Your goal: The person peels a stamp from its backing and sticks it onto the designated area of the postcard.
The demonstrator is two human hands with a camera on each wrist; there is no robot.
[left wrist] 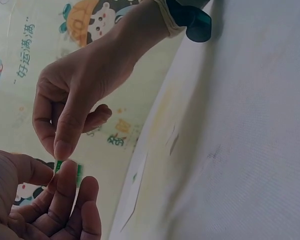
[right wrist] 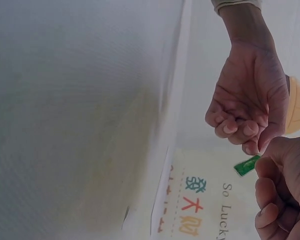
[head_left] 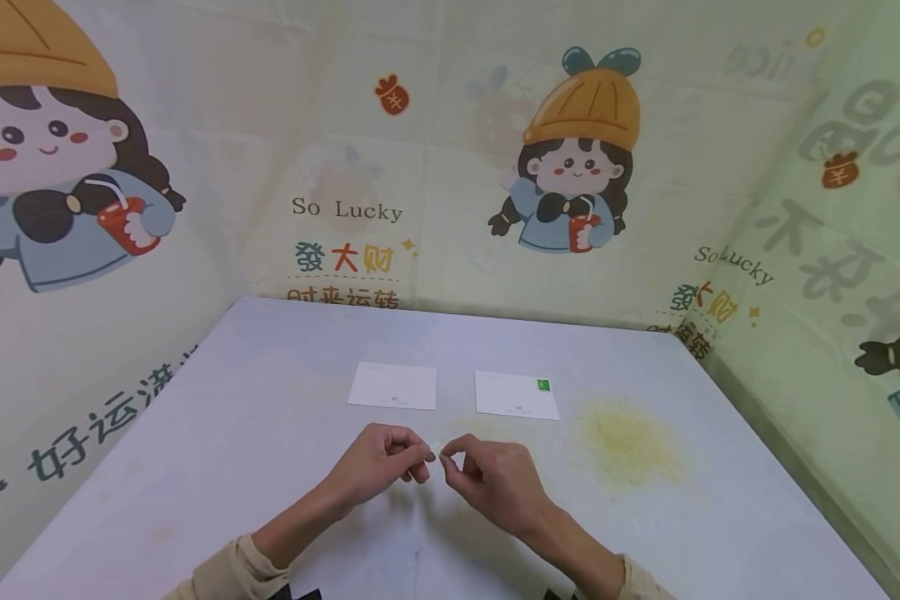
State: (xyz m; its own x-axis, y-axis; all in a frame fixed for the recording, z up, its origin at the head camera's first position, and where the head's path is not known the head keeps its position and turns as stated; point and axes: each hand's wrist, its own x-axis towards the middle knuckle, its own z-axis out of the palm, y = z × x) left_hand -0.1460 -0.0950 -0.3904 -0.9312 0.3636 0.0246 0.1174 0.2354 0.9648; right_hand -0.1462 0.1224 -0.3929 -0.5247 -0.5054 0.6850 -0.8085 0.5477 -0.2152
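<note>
A small green stamp (right wrist: 246,166) shows between the fingertips of both hands. My left hand (head_left: 382,462) pinches at it with thumb and forefinger, other fingers curled. From the other side, my right hand (head_left: 498,479) does the same, the tips of the two hands almost meeting. In the left wrist view the stamp (left wrist: 79,175) is partly hidden by left-hand fingers. Beyond the hands lie two white cards: a plain left card (head_left: 392,386) and a right card (head_left: 506,400) with a green stamp (head_left: 543,385) at its upper right corner.
The hands are over a white tabletop (head_left: 270,367), with a yellowish stain (head_left: 630,442) to the right of the cards. Printed cloth (head_left: 450,167) with cartoon figures and lettering rises around the table's back and sides.
</note>
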